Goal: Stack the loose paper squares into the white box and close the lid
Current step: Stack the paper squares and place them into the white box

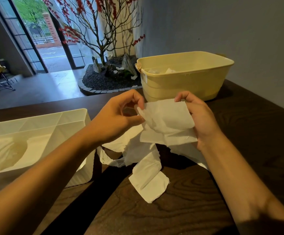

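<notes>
Left hand (121,116) and right hand (200,119) each pinch an edge of one paper square (168,119), held right of the open white box (41,138); loose squares (146,175) lie beside that box

Dim indoor shot, daylight from the doorway (41,39) far left beyond the hands.

Tabletop (180,209) dark, w/ soft shadows under both forearms & a deep one at the near right corner. White paper (168,119) between the hands is brightest, slightly blown out. Wide-angle bend at the edges: door frame leans, wall curves. Slight blur on the floor left of the hands; centre sharp.
</notes>
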### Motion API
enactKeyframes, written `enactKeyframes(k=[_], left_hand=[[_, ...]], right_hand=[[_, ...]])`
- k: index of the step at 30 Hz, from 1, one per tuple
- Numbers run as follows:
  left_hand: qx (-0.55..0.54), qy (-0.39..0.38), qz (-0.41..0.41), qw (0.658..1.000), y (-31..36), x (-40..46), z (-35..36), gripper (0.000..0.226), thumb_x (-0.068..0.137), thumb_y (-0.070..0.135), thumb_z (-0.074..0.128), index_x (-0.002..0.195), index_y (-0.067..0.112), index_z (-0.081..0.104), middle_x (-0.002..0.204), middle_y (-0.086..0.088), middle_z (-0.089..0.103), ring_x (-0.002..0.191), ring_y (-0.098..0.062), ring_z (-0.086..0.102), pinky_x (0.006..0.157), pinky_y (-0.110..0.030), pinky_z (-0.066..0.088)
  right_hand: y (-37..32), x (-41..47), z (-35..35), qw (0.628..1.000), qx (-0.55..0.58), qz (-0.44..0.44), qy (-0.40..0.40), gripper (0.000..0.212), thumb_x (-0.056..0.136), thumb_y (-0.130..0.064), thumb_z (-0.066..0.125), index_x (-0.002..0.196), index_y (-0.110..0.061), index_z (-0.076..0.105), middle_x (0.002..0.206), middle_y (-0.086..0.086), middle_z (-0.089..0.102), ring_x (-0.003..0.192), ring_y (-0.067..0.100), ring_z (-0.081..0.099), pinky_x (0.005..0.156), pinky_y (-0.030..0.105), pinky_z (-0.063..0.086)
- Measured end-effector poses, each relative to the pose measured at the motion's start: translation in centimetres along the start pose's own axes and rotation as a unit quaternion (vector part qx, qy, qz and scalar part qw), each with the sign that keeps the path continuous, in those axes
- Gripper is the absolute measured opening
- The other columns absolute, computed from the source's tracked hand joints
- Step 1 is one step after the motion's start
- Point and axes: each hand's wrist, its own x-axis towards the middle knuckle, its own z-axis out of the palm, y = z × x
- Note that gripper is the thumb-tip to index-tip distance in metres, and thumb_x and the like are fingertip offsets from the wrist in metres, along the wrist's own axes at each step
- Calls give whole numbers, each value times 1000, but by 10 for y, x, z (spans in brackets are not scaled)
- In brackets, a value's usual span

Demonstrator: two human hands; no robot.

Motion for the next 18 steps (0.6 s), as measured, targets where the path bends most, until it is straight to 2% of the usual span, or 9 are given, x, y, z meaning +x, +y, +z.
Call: enactKeyframes(k=[2, 4, 7, 9, 11, 13, 16, 18], left_hand=[[23, 6, 24, 999, 3, -1, 4, 22, 88, -2, 69, 99, 17, 63, 98, 6, 67, 95, -12, 67, 87, -27, 56], [22, 12, 29, 999, 3, -1, 5, 23, 90, 0, 68, 97, 22, 65, 97, 8, 69, 96, -14, 67, 89, -30, 57], [8, 29, 28, 999, -1, -2, 4, 26, 88, -9, 65, 81, 15, 65, 91, -7, 65, 86, -22, 64, 81, -32, 58], [-23, 32, 8, 999, -4, -4, 4, 34, 83, -20, 62, 70, 12, 61, 88, -10, 61, 80, -17, 59, 73, -26, 54], [-63, 25, -18, 997, -9, -7, 3, 38, 74, -19, 63, 63, 17, 58, 87, -8, 63, 82, -11, 60, 71, -24, 54], [-65, -20, -37, 997, -12, -10, -2, 31, 68, -5, 61, 61, 25, 59, 89, -11, 65, 84, -16, 60, 73, -27, 53], [-7, -150, -61, 987, -13, -13, -14, 20, 67, 5, 52, 69, 23, 61, 81, -10, 57, 77, -23, 51, 70, -24, 45], [50, -160, -55, 984, -8, -13, -23, 6, 68, 20, 54, 70, 22, 60, 81, -11, 58, 82, -33, 52, 75, -29, 44]], right_hand=[[1, 1, -1, 1000, -9, 3, 6, 25, 92, -1, 48, 78, -20, 56, 64, -2, 61, 54, 14, 57, 45, 23, 38], [1, 1, -1, 1000, -6, 3, 4, 25, 93, -1, 48, 79, -20, 56, 65, -1, 61, 56, 15, 57, 45, 24, 38], [2, 1, 1, 1000, 19, 2, -6, 23, 94, 1, 49, 80, -17, 55, 66, 0, 63, 57, 14, 60, 44, 24, 42], [2, 1, 1, 1000, 24, -11, -7, 24, 93, 1, 49, 78, -17, 56, 69, -1, 65, 61, 15, 62, 49, 26, 44], [2, 2, 0, 999, 24, -30, -6, 26, 94, 0, 47, 76, -16, 57, 71, -2, 64, 65, 15, 62, 54, 29, 44], [3, 3, -1, 999, 10, -52, -9, 25, 93, -6, 46, 73, -16, 57, 71, -1, 59, 67, 16, 58, 58, 31, 41], [7, 5, -3, 995, -37, -89, -7, 18, 85, -22, 55, 69, -16, 53, 70, 5, 44, 70, 24, 42, 62, 32, 33], [9, 6, -3, 991, -76, -105, -17, 15, 81, -15, 63, 72, -16, 51, 69, 2, 40, 68, 20, 39, 62, 28, 34]])
